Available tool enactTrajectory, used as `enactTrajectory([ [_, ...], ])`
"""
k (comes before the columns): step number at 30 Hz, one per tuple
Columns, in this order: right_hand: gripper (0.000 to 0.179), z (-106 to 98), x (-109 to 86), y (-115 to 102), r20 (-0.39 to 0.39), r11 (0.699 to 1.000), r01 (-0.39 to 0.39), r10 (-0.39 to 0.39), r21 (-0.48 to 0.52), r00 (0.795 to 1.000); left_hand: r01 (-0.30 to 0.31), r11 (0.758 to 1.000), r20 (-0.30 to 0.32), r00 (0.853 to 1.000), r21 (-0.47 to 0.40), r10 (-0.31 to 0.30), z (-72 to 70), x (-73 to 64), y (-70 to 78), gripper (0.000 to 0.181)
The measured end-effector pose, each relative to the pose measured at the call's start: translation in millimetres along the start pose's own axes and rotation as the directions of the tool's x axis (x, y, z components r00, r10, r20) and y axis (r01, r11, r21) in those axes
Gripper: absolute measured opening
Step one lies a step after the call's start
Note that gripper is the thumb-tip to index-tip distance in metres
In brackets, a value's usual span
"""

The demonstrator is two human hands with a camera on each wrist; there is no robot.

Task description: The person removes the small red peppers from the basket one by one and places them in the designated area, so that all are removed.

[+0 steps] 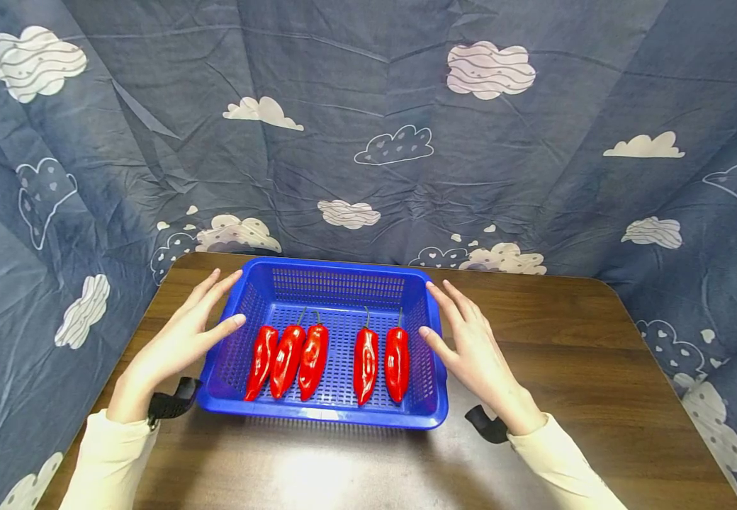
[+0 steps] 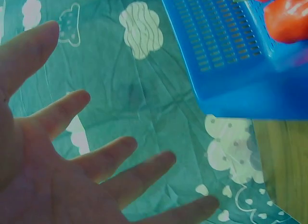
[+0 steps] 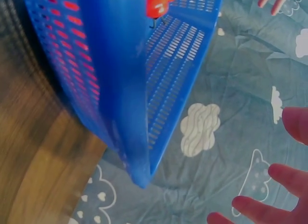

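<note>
A blue plastic basket [image 1: 343,416] with perforated walls holds several shiny red peppers with thin green stems. Three of them, among them a middle pepper [image 1: 288,361], lie side by side toward the left. Another two, one being a slim pepper [image 1: 366,365], lie toward the right. My left hand [image 1: 180,340] is spread at the basket's left rim, palm facing inward. On the opposite side, my right hand [image 1: 475,347] has its fingers extended at the right rim. In both wrist views the fingers show apart from the basket, with nothing in them.
The basket stands on a brown wooden table [image 1: 547,354] near its back edge. Behind and around hangs a dark blue curtain [image 1: 317,170] printed with white clouds. A black strap [image 1: 173,400] sits at the left wrist, and a similar strap [image 1: 487,425] at the right.
</note>
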State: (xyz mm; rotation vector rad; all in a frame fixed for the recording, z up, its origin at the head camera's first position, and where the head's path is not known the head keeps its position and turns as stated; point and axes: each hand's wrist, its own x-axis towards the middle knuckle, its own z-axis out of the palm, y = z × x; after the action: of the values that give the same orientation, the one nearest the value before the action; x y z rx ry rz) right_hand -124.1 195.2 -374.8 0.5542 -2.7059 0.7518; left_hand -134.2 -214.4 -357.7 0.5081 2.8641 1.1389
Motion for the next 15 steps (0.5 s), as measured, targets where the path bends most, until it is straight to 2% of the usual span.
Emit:
enactTrajectory([
  [8,0.066,1,4.0,-6,0.026,0.994,0.015,-0.018,0.113,0.999,0.031,0.998,0.014,0.999,-0.05,-0.031,-6.4,-3.9,-16.0,0.066],
  [15,0.065,5,7.2,-12,0.079,0.968,0.006,-0.026,0.25,0.997,0.03,0.985,0.007,1.0,-0.168,-0.029,-4.5,-3.8,-28.2,0.062],
])
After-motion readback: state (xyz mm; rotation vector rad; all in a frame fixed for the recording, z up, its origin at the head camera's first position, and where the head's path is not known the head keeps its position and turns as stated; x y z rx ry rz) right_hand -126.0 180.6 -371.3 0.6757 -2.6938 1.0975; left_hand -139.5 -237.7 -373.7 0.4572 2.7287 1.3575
